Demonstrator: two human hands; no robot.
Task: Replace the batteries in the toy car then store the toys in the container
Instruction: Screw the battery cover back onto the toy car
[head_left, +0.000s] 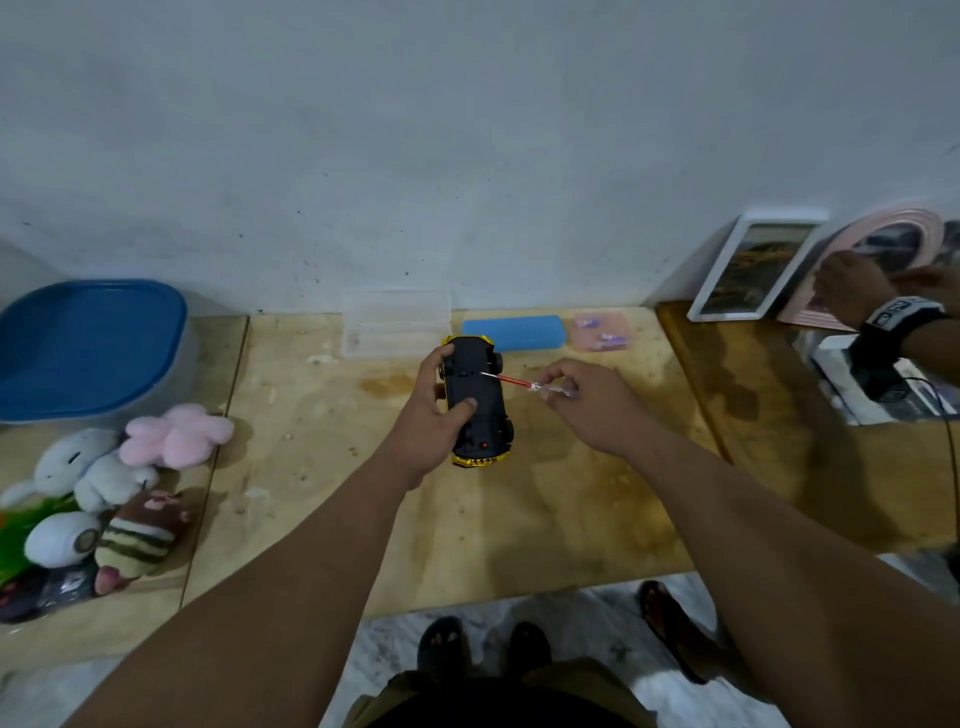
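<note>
Your left hand (434, 410) grips the yellow toy car (478, 400), which is turned upside down so its black underside faces you; your thumb presses on the underside and your fingers curl round the far side, holding it just above the wooden tabletop (322, 467). Your right hand (587, 405) pinches the clear handle of a small screwdriver (524, 383) with a red shaft, whose tip touches the underside of the car near its far end. Beyond the car, against the wall, stand a clear plastic box (397, 325), a blue case (514, 332) and a small pink packet (602, 331). At the far left sits a container with a blue lid (88, 348), and near it lies a heap of plush toys (104, 499).
</note>
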